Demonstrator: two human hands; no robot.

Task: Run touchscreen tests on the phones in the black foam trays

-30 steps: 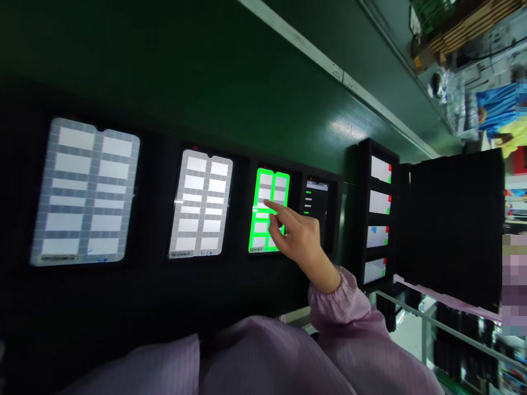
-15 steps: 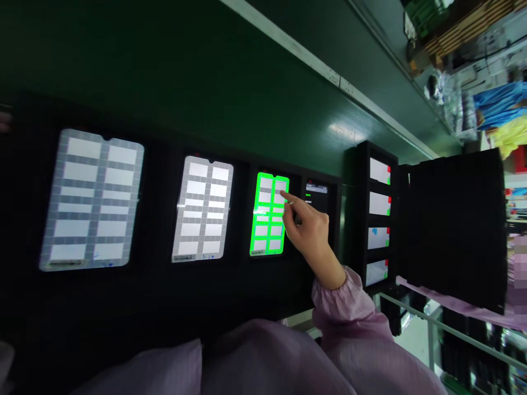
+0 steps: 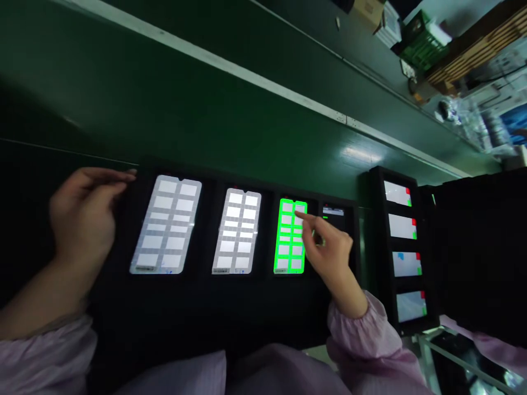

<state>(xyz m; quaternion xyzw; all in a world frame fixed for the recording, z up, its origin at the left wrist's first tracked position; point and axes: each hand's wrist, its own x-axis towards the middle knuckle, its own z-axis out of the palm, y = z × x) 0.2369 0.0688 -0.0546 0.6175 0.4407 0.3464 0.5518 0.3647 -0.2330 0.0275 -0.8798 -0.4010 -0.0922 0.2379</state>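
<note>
A long black tray holds a row of lit phones. The nearest to its left end is a phone with a white and grey block pattern, and beside it lies a similar phone. Farther right, a phone with bright green lines has the index fingertip of my right hand at its upper right. That hand's other fingers are curled, with nothing seen in them. At the tray's left end, my left hand has thumb and fingers close together; what they pinch, if anything, is lost in the dark.
Partly behind my right hand, a dark-screened phone sits in the tray. To the right stands another black tray with several lit phones. A green crate and clear plastic wrap lie at the far right, beyond the green bench.
My view has swung left and back, bringing my left hand into sight; only a fingertip showed at the left edge before. My right index finger stays at the green-lined phone.
</note>
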